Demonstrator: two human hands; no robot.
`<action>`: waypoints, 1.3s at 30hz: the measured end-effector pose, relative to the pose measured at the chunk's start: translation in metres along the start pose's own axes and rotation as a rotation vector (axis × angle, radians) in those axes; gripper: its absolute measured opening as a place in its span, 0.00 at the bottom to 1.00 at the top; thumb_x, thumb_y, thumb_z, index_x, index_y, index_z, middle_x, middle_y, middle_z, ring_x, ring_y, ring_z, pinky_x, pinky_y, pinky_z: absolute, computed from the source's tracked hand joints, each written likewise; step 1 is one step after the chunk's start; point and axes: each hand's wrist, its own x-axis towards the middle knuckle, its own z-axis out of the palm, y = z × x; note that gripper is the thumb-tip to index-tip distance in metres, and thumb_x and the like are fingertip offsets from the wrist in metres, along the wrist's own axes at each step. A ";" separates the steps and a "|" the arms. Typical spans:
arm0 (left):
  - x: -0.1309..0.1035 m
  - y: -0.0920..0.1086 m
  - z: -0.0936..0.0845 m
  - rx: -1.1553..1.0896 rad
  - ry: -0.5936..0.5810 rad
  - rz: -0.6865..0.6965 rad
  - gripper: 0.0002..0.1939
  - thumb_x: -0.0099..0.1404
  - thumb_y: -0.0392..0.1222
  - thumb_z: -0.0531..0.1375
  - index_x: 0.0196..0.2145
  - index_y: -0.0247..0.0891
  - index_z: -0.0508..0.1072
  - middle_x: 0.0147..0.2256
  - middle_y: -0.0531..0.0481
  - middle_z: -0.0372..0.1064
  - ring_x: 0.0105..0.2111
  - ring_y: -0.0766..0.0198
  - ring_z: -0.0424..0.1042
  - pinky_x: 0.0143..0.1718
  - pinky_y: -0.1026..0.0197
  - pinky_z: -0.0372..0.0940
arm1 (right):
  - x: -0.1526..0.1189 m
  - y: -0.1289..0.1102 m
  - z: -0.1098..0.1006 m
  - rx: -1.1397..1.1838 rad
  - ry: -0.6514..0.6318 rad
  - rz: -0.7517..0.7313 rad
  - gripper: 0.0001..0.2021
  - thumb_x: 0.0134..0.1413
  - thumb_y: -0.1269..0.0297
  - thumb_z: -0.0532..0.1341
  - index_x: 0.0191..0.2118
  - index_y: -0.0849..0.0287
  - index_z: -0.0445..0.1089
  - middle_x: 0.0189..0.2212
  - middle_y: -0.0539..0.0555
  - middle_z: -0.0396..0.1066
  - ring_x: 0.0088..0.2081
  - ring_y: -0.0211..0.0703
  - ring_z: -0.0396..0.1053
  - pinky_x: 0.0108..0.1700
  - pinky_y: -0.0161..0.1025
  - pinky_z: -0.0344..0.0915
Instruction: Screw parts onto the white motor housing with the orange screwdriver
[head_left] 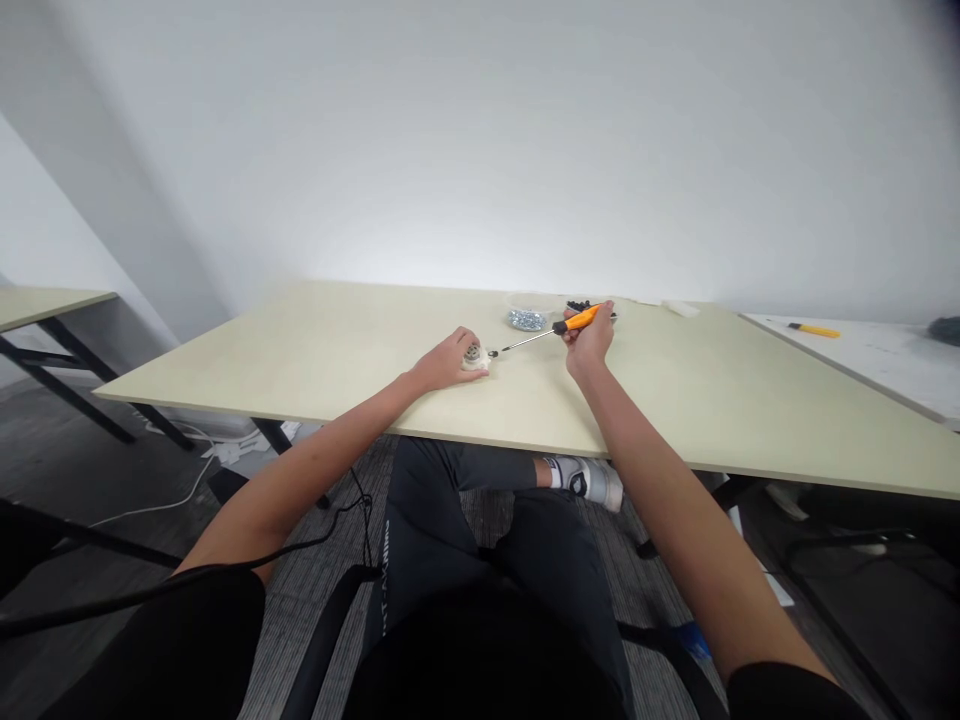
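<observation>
My left hand (448, 362) is closed around a small whitish round part (477, 364) with a grey slotted centre, resting on the table. A small black piece (493, 353) sits at the part's right side. In my right hand (589, 343) is a screwdriver with an orange and black handle (579, 319). Its metal shaft (529, 340) points left and slightly down, the tip close to the black piece; whether they touch I cannot tell. Fingers hide some of the whitish part.
Behind the hands stand a clear tub of silvery screws (527, 319) and a container of small black pieces (579, 305). An orange-handled tool (816, 330) lies on the white surface at right. The pale table (337, 340) meets the wall. A black cable (315, 540) hangs at left.
</observation>
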 end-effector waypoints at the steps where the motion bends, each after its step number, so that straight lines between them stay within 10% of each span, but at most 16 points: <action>1: 0.000 0.000 0.000 -0.019 -0.010 -0.007 0.24 0.59 0.57 0.60 0.46 0.40 0.63 0.46 0.43 0.62 0.43 0.56 0.67 0.44 0.54 0.64 | -0.002 0.001 0.001 -0.032 -0.014 -0.062 0.24 0.57 0.36 0.49 0.38 0.56 0.54 0.27 0.48 0.70 0.15 0.26 0.55 0.17 0.27 0.57; 6: -0.002 0.002 -0.001 -0.009 -0.043 0.014 0.24 0.60 0.59 0.59 0.47 0.40 0.62 0.46 0.44 0.62 0.42 0.57 0.67 0.44 0.55 0.65 | -0.013 0.003 0.007 -0.106 -0.160 -0.311 0.24 0.55 0.36 0.51 0.38 0.55 0.51 0.28 0.47 0.70 0.17 0.29 0.61 0.18 0.29 0.58; 14: -0.001 0.004 0.000 0.033 -0.049 0.021 0.24 0.61 0.59 0.58 0.48 0.40 0.62 0.46 0.44 0.63 0.42 0.56 0.67 0.42 0.55 0.65 | -0.019 0.006 0.011 -0.058 -0.290 -0.279 0.24 0.55 0.37 0.52 0.39 0.55 0.53 0.27 0.47 0.70 0.17 0.30 0.58 0.19 0.30 0.60; 39: -0.002 0.007 -0.001 0.018 -0.058 -0.026 0.25 0.61 0.59 0.57 0.49 0.41 0.62 0.48 0.43 0.63 0.42 0.55 0.68 0.42 0.54 0.65 | -0.025 -0.001 0.012 -0.099 -0.207 -0.270 0.23 0.55 0.37 0.52 0.38 0.54 0.54 0.27 0.46 0.68 0.18 0.29 0.58 0.19 0.29 0.57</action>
